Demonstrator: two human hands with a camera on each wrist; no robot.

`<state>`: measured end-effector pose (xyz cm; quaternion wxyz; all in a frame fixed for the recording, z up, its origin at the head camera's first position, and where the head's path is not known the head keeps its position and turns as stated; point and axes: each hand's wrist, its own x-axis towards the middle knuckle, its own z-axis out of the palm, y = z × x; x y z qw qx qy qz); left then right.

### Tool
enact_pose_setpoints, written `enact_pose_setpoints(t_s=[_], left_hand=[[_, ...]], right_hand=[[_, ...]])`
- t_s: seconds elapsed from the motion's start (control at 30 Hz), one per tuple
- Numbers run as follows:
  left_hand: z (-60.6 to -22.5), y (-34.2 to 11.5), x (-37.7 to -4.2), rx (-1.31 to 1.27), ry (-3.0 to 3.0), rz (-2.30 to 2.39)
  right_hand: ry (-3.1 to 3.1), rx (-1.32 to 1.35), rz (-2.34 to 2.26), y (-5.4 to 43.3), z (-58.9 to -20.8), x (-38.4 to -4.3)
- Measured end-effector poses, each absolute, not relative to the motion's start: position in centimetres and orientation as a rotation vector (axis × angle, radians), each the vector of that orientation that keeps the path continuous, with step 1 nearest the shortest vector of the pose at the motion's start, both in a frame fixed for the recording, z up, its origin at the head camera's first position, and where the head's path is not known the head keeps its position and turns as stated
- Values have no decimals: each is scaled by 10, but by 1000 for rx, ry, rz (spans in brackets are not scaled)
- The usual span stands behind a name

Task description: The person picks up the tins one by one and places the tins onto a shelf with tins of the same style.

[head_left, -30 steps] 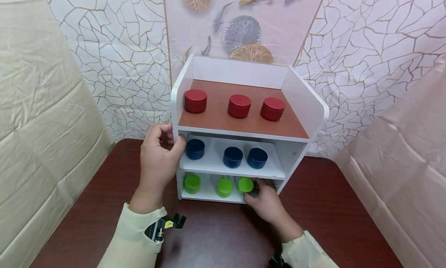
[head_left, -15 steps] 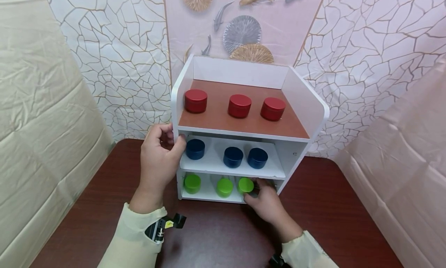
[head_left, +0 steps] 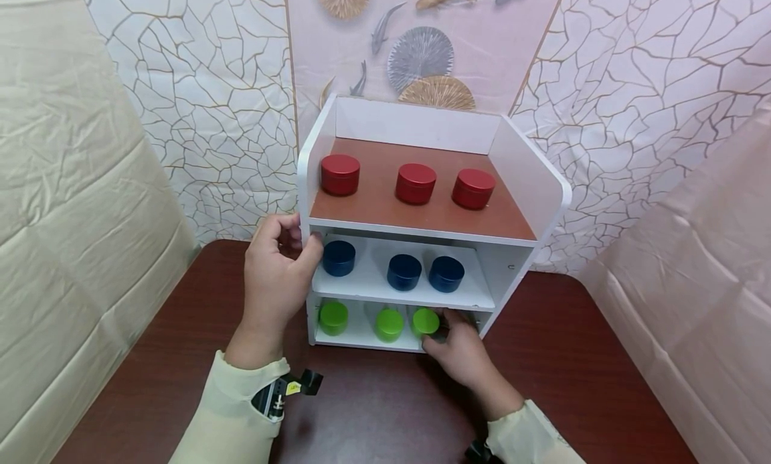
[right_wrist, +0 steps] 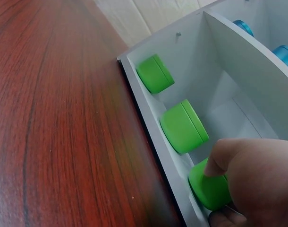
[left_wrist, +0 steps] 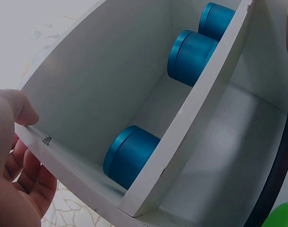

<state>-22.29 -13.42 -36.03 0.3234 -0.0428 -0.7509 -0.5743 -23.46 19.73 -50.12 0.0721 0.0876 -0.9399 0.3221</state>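
Nothing moved since before: the right hand (head_left: 460, 350) still pinched the green tin (head_left: 425, 321), and the left hand (head_left: 274, 286) still gripped the shelf (head_left: 304, 183).

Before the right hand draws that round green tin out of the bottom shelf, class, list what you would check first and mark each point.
1. Right hand grips the right-hand round green tin: ok.
2. Left hand holds the white shelf unit at its left wall: ok.
3. Dark wooden table before the shelf free: ok.
4. Neighbouring green tin apart from the gripped one: ok.
5. Tin's lid tight: cannot tell.
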Motion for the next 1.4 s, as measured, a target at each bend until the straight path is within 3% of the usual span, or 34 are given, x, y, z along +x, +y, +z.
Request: enact_pose_setpoints(t_s=[1.4], left_hand=[[-359,-134,-224,-111,-1971,-1507]], right_hand=[[-2808,294,934,198,-492,-223]])
